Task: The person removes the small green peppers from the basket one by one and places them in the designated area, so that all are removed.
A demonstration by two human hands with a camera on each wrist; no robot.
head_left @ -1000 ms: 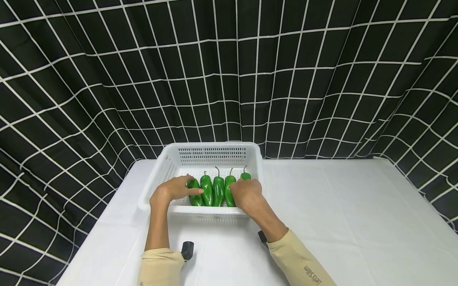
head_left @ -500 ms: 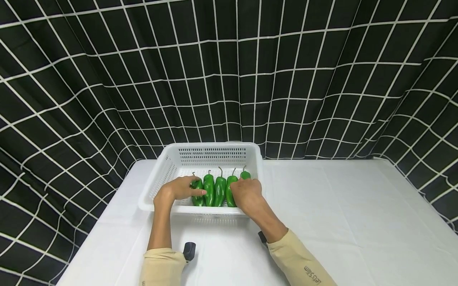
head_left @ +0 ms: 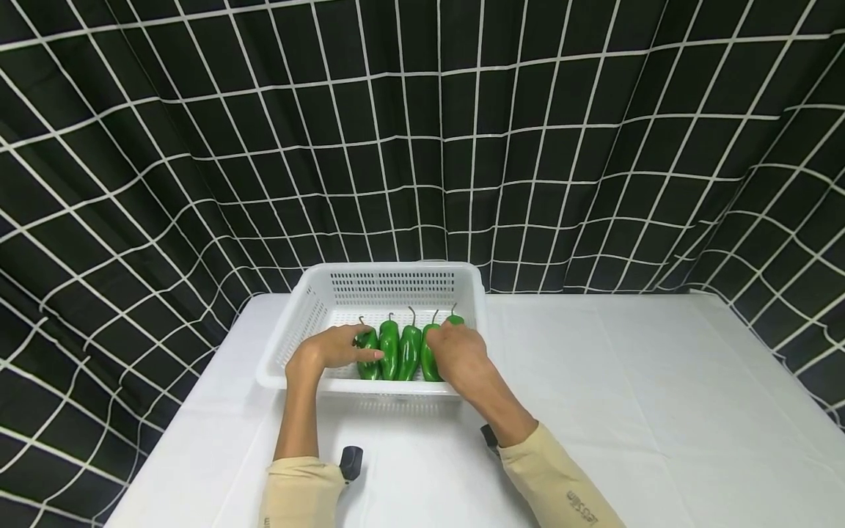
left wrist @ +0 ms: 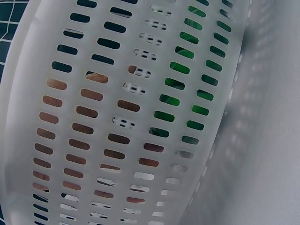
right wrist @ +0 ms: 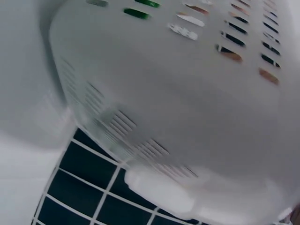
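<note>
In the head view several green peppers lie side by side in a white perforated basket (head_left: 389,389), stems pointing to the back. My left hand (head_left: 333,346) reaches over the front left rim onto the leftmost pepper (head_left: 369,365); its extended thumb lies across that pepper. Over the rightmost pepper (head_left: 455,320) is my right hand (head_left: 458,352), knuckles up, with most of its fingers hidden beneath it. Next to it lies another green pepper (head_left: 429,359). Through the basket's slots, the left wrist view shows bits of green pepper (left wrist: 169,100) and hand; the right wrist view shows mainly basket wall (right wrist: 154,93).
The basket stands on a white-covered table (head_left: 627,389), its back close to a black curtain (head_left: 396,147) with white grid lines. White tabletop extends to the right and in front of the basket. A dark wrist device (head_left: 352,462) sits by the left sleeve.
My left hand has moved slightly right, and the peppers on the left and in the middle have shifted right with it. My right hand has moved slightly right too.
</note>
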